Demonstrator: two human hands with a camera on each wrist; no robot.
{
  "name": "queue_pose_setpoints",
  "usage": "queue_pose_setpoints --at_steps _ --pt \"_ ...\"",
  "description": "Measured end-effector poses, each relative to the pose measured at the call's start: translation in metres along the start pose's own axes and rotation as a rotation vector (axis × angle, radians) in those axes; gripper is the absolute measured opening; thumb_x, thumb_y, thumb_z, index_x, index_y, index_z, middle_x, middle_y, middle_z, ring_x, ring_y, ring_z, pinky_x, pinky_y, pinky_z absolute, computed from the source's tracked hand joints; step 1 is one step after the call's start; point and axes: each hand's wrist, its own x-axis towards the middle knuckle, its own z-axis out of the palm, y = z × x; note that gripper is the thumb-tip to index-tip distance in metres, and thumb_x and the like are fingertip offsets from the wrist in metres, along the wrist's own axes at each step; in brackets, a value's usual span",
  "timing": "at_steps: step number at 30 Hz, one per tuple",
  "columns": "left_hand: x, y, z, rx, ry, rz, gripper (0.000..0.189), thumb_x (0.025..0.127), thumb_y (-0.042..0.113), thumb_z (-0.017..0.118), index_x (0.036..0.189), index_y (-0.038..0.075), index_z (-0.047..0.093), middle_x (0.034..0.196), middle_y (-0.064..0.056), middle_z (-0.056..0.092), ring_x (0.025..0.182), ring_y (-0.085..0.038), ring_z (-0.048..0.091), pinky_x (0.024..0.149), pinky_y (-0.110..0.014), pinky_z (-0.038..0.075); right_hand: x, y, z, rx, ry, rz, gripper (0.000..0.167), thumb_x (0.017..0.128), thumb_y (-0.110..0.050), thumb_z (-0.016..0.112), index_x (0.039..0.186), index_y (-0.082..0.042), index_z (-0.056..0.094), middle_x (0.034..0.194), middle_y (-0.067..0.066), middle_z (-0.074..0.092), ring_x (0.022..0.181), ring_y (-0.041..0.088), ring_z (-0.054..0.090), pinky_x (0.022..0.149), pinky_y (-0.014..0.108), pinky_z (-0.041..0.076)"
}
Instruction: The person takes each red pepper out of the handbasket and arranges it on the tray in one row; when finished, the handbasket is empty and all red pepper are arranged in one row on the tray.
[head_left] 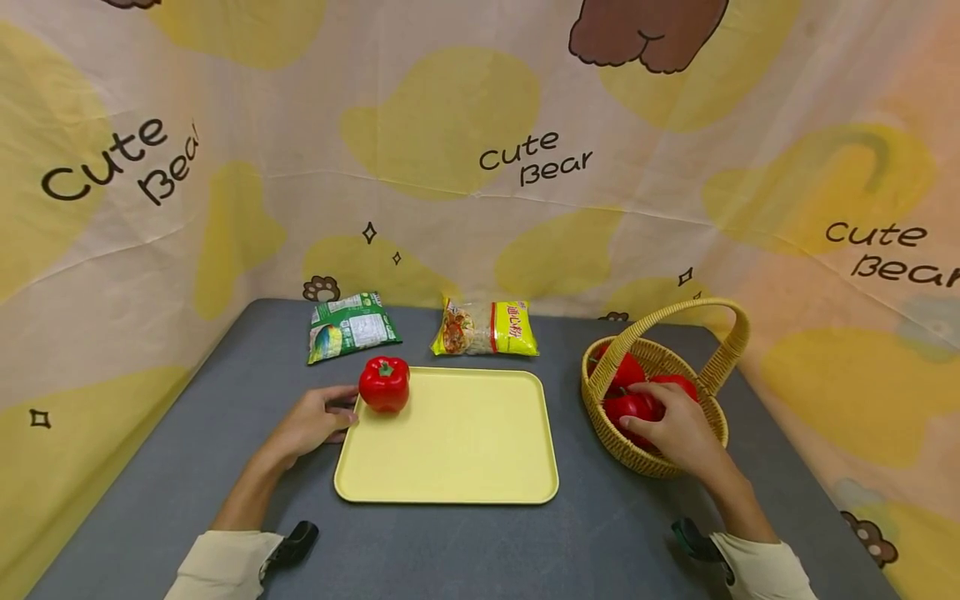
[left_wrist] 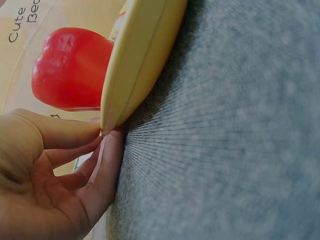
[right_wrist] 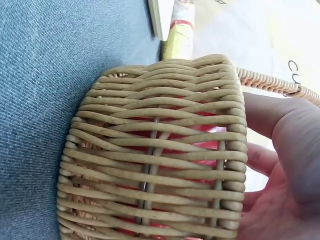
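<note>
My left hand (head_left: 311, 425) pinches the left rim of a yellow tray (head_left: 465, 442) between thumb and fingers. A red bell pepper (head_left: 384, 385) with a green stem stands upright in the tray's far left corner, just beyond those fingertips. On the right, my right hand (head_left: 678, 425) reaches over the near rim of a wicker basket (head_left: 615, 437). Its thumb and fingers curl round a glossy, rounded red vegetable (head_left: 630, 407) inside, partly covered by the hand. More red pieces (head_left: 626, 371) lie around it. In the right wrist view the basket's weave (right_wrist: 150, 165) hides most of the contents.
At the back of the grey table (head_left: 480, 550) lie a green packet (head_left: 352, 327) and a yellow-and-clear noodle packet (head_left: 483, 327). The basket's tall arched handle (head_left: 667, 312) rises beside the right hand. A printed cloth (head_left: 450, 125) hangs behind and along the sides.
</note>
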Motion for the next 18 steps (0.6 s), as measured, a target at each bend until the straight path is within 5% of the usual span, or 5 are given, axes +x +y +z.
queue_pose_setpoints --at_steps 13,18 --pt "0.001 -0.001 0.0 0.019 0.008 -0.005 0.057 0.102 0.003 0.065 0.154 -0.01 0.046 0.148 -0.032 0.055 0.117 -0.034 0.069 0.086 -0.04 0.065 -0.015 -0.006 -0.024 0.056 0.081 0.086 0.071 0.094 -0.041 0.08 0.149 -0.004 0.056 0.148 0.028 0.056 0.126 0.051 0.056 0.095 0.07 0.053" --pt "0.001 0.0 0.0 0.024 0.007 -0.005 0.057 0.102 0.003 0.065 0.154 -0.01 0.046 0.148 -0.032 0.055 0.118 -0.034 0.068 0.086 -0.041 0.065 -0.024 -0.007 -0.036 0.049 0.138 0.05 0.072 0.093 -0.035 0.082 0.15 -0.001 0.054 0.141 0.024 0.056 0.111 0.042 0.062 0.084 0.051 0.058"
